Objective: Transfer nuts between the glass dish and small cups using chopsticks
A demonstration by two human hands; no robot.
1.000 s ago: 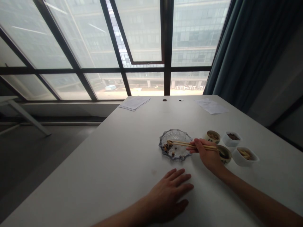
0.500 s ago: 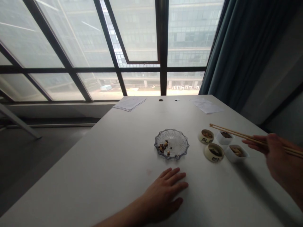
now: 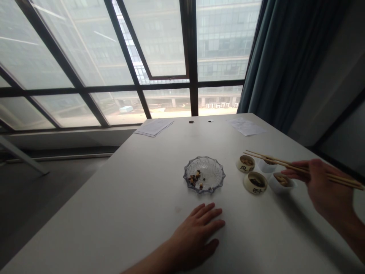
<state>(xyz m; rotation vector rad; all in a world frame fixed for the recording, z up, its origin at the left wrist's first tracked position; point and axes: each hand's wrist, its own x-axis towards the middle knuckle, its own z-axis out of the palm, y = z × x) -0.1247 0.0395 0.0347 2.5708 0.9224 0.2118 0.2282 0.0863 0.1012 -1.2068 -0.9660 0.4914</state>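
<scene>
I see the right hand [image 3: 327,186] pinching chopsticks [image 3: 299,168] in its fingers. Just left of them sit two white tubs [image 3: 274,187] (the chopsticks partly hide one), then two cream bowls [image 3: 251,188] with food inside. The glass dish [image 3: 211,173] holds dark and yellow bits [image 3: 195,179], past the left hand [image 3: 195,233], whose fingers spread wide.

This looks like an office room. There is a big white table [image 3: 114,205] with papers [image 3: 154,127] and two round holes [image 3: 191,122] near its far end. Big windows [image 3: 159,38] with dark bars [image 3: 194,57] look out on a tall building [image 3: 228,45], and a blue curtain [image 3: 265,57] hangs beside them.
</scene>
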